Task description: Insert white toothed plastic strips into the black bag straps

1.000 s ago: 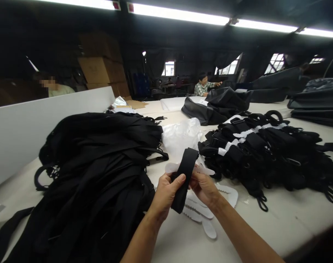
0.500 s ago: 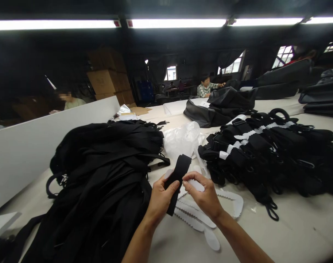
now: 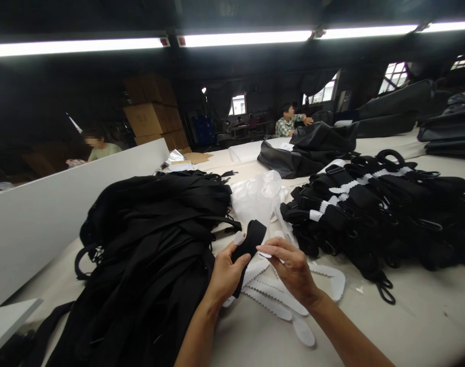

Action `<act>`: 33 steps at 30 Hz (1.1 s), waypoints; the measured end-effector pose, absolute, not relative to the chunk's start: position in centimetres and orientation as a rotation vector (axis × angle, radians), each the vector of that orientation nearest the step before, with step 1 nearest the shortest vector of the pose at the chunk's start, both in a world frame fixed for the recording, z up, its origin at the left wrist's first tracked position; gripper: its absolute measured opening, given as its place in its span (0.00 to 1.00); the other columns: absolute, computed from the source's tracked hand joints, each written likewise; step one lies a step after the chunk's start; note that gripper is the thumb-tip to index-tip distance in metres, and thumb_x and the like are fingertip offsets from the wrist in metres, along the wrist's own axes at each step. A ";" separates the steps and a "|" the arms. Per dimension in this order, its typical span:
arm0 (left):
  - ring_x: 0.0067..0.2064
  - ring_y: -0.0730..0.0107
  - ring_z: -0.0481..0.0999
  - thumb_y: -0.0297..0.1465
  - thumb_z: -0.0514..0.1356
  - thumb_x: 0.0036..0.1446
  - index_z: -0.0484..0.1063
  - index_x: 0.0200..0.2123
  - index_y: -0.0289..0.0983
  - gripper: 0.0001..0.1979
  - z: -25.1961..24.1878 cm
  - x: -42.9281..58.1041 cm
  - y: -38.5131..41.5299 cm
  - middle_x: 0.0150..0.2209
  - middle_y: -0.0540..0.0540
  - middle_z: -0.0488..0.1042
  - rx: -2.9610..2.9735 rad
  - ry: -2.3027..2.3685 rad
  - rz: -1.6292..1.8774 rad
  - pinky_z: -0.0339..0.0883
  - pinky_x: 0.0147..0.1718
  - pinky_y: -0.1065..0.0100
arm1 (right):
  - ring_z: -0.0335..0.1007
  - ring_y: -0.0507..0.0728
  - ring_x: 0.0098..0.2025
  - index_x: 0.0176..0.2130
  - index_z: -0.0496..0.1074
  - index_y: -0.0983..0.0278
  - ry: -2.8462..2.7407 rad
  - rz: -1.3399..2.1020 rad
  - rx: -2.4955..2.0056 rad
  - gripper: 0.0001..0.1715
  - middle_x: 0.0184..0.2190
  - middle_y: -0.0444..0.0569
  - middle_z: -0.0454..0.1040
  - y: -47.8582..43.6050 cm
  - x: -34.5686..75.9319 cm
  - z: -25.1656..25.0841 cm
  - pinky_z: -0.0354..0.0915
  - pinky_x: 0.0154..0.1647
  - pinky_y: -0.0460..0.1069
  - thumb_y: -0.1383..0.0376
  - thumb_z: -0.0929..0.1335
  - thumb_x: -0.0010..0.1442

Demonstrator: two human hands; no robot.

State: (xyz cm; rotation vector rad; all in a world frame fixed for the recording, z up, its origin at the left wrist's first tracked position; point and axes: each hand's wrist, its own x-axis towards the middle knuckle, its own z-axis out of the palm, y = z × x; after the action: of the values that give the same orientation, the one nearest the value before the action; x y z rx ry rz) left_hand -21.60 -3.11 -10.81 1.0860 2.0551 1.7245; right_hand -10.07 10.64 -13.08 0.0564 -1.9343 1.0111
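Observation:
My left hand (image 3: 225, 272) grips a folded black webbing strap (image 3: 254, 235), thumb across its face. A rounded white tip (image 3: 239, 238) shows behind the strap by the left fingers. Just right of the strap, my right hand (image 3: 291, 262) pinches the end of a white strip (image 3: 265, 254) between thumb and fingers. Whether both white ends belong to one strip is hidden. Beneath the hands, several loose white strips with toothed edges (image 3: 270, 304) lie on the pale table (image 3: 255, 346).
A heap of black straps (image 3: 152, 244) fills the left side. Bundled black straps with white bands (image 3: 370, 214) lie at right. A clear plastic bag (image 3: 257, 196) sits between them. A white board (image 3: 102, 188) stands at left. Two people work farther back.
My right hand has turned, knuckles now more on top, and the white strip's end shows in its pinch. The strap's top bends over more. The view has shifted slightly.

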 end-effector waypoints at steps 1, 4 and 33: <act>0.61 0.55 0.68 0.28 0.63 0.53 0.74 0.54 0.40 0.23 -10.9 -21.5 -3.1 0.57 0.43 0.73 1.106 2.048 1.689 0.54 0.64 0.54 | 0.73 0.57 0.39 0.44 0.79 0.53 -1.941 0.960 0.042 0.13 0.36 0.49 0.75 10.6 -10.0 -12.8 0.71 0.39 0.52 0.67 0.67 0.64; 0.57 0.53 0.71 0.26 0.62 0.52 0.75 0.52 0.41 0.23 -11.1 -21.1 -3.2 0.53 0.44 0.76 1.237 2.004 1.540 0.58 0.61 0.54 | 0.70 0.60 0.45 0.40 0.80 0.52 -2.009 0.860 0.046 0.12 0.41 0.50 0.75 10.8 -10.0 -12.5 0.70 0.43 0.55 0.68 0.68 0.63; 0.37 0.65 0.74 0.35 0.53 0.62 0.73 0.37 0.36 0.11 -15.1 -20.1 -0.9 0.34 0.46 0.77 0.922 2.178 1.695 0.65 0.38 0.67 | 0.71 0.54 0.33 0.28 0.74 0.64 -2.021 1.469 -0.333 0.06 0.27 0.43 0.75 10.4 -12.1 -14.7 0.63 0.39 0.48 0.64 0.71 0.56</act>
State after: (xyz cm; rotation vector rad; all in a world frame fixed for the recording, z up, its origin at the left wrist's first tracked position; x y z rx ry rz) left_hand -20.13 -0.87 -15.12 0.9223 2.1778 1.6946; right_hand -12.13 10.39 -14.72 -0.3335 -2.0211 1.4690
